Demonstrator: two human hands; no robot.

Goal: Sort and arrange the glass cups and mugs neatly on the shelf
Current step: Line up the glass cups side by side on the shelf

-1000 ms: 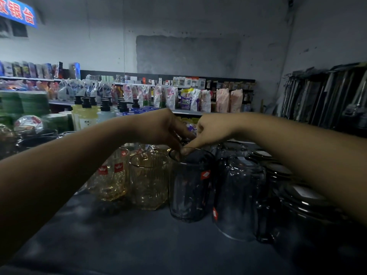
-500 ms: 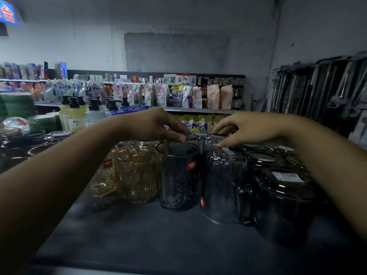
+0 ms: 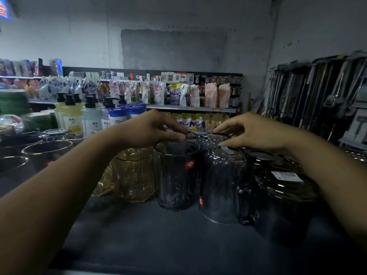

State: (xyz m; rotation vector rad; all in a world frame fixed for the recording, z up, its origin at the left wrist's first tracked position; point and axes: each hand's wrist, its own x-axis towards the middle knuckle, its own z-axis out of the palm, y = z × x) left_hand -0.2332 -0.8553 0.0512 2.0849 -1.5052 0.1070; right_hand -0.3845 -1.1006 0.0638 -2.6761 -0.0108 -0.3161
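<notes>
Dimly lit shop shelving is being viewed across a dark shelf top [image 3: 158, 239] on which glassware is standing in a row. From left to right, an amber ribbed cup [image 3: 135, 173], an upright smoky tumbler [image 3: 176, 179] bearing a red sticker and an upturned smoky mug [image 3: 222, 183] are being shown just beside one another. Darker upturned mugs [image 3: 286, 201], one carrying a barcode label, are crowding the right end, and gold-rimmed glasses [image 3: 47, 147] are being shown at the far left.

Both bare arms are being stretched over the row. The left hand [image 3: 151, 130] is being held at the tumbler's far rim, fingers curled, thumb and fingertips drawn together; whether the rim is being pinched cannot be told. The right hand [image 3: 252, 132] is being arched over a farther upturned glass [image 3: 214, 138] behind the mug, its fingers relaxed and spread, tips resting on that glass without grasping it.

Pump bottles [image 3: 69, 114] and refill pouches [image 3: 178, 94] are being displayed farther back, and long-handled tools [image 3: 317, 92] are hanging at the right.
</notes>
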